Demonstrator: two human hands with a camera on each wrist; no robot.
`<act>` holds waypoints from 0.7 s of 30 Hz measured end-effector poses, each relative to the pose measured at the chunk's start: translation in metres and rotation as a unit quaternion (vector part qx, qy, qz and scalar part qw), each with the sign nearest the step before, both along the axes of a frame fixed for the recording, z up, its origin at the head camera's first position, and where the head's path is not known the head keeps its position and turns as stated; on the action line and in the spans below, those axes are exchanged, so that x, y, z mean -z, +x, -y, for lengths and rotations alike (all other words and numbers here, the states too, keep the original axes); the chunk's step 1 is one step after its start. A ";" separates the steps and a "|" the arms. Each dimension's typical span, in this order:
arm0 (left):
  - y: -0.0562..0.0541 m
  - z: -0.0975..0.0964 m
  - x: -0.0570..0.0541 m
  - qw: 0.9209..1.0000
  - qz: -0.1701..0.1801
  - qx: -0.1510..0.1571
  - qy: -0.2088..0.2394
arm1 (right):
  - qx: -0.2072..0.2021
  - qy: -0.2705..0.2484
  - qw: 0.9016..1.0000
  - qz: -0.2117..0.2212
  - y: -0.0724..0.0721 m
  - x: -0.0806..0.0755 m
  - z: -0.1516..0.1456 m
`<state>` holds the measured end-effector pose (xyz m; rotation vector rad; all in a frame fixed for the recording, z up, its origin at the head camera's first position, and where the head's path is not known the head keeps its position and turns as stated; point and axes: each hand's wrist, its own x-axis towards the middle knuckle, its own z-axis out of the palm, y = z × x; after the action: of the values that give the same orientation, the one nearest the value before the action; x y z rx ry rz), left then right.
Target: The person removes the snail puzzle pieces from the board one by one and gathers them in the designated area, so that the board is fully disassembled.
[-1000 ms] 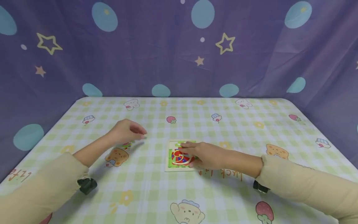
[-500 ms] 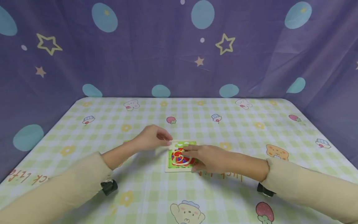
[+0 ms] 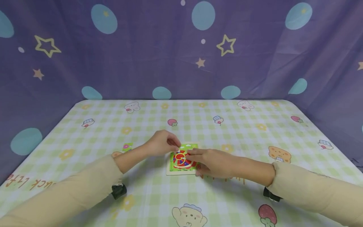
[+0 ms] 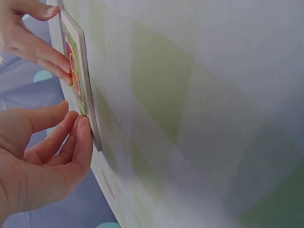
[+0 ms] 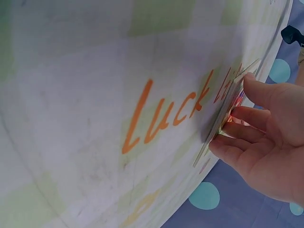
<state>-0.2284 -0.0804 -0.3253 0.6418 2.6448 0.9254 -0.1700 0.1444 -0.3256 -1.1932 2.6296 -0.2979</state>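
Observation:
A small square jigsaw puzzle [image 3: 182,162] with a pale wooden frame lies flat on the table. Its picture is green with a red and blue shape and yellow curves. My left hand [image 3: 163,143] is at the puzzle's far left corner. In the left wrist view its bent fingertips touch the board, the thumb is slightly apart, and no piece shows between them. My right hand [image 3: 214,162] rests its fingers on the right part of the picture, with the thumb at the near edge [image 5: 249,76]. A green puzzle piece [image 3: 127,147] with a pink flower lies beyond my left forearm.
A checked tablecloth [image 3: 153,201] with printed cartoons covers the table. Behind it hangs a purple curtain [image 3: 158,47] with stars and blue ovals. A dark wrist device [image 3: 119,190] sits below the left sleeve, another [image 3: 272,194] below the right.
My left hand has moved right, from left of the puzzle to its far left corner. The small piece it pinched is no longer seen. My right hand stays on the puzzle, shifted slightly.

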 end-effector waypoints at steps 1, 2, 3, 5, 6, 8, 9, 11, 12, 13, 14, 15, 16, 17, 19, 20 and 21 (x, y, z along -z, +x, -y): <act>0.000 -0.001 0.000 1.000 0.004 -0.005 0.000 | -0.002 -0.001 1.000 -0.004 0.000 0.000 0.000; 0.000 -0.001 0.000 1.000 0.008 -0.011 0.000 | -0.003 -0.001 1.000 -0.007 0.000 0.001 0.000; 0.000 -0.002 0.000 1.000 0.012 -0.016 0.000 | -0.005 -0.002 1.000 -0.009 0.000 0.001 0.000; 0.000 -0.003 -0.001 0.999 0.022 -0.025 0.002 | -0.008 -0.004 1.000 -0.012 0.000 0.002 0.000; 0.000 -0.003 -0.001 0.999 0.028 -0.029 0.003 | -0.008 -0.004 1.000 -0.012 0.000 0.002 0.001; 0.000 -0.004 0.000 0.999 0.033 -0.034 0.005 | -0.007 -0.004 1.000 -0.009 0.001 0.002 0.001; -0.001 -0.004 0.000 0.999 0.035 -0.034 0.006 | -0.007 -0.004 1.000 -0.009 0.001 0.002 0.000; -0.001 -0.004 0.001 0.998 0.042 -0.041 0.008 | -0.007 -0.004 1.000 -0.009 0.000 0.002 0.000; -0.002 -0.005 0.001 0.998 0.045 -0.044 0.009 | -0.007 -0.004 1.000 -0.009 0.000 0.002 0.000; -0.002 -0.005 0.002 0.998 0.047 -0.047 0.009 | -0.007 -0.004 1.000 -0.010 0.000 0.002 0.000; -0.002 -0.005 0.001 0.997 0.050 -0.050 0.009 | -0.008 -0.004 1.000 -0.010 0.000 0.002 0.000; -0.002 -0.006 0.001 0.997 0.055 -0.055 0.009 | -0.008 -0.004 1.000 -0.011 0.000 0.002 0.000; -0.003 -0.006 0.001 0.997 0.057 -0.057 0.010 | -0.008 -0.004 1.000 -0.011 0.000 0.002 0.000; -0.003 -0.006 0.000 0.996 0.061 -0.060 0.011 | -0.009 -0.004 1.000 -0.012 0.000 0.002 0.000; -0.002 -0.007 -0.001 0.996 0.065 -0.064 0.011 | -0.010 -0.002 1.000 -0.014 0.000 0.002 0.000; -0.002 -0.007 -0.002 0.996 0.066 -0.065 0.012 | -0.010 -0.002 1.000 -0.015 -0.001 0.002 0.000; -0.003 -0.007 -0.003 0.996 0.066 -0.064 0.013 | -0.011 -0.002 1.000 -0.016 -0.001 0.002 0.000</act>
<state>-0.2310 -0.0733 -0.3227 0.4050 2.5853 1.0020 -0.1708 0.1443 -0.3279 -1.2371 2.6422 -0.2832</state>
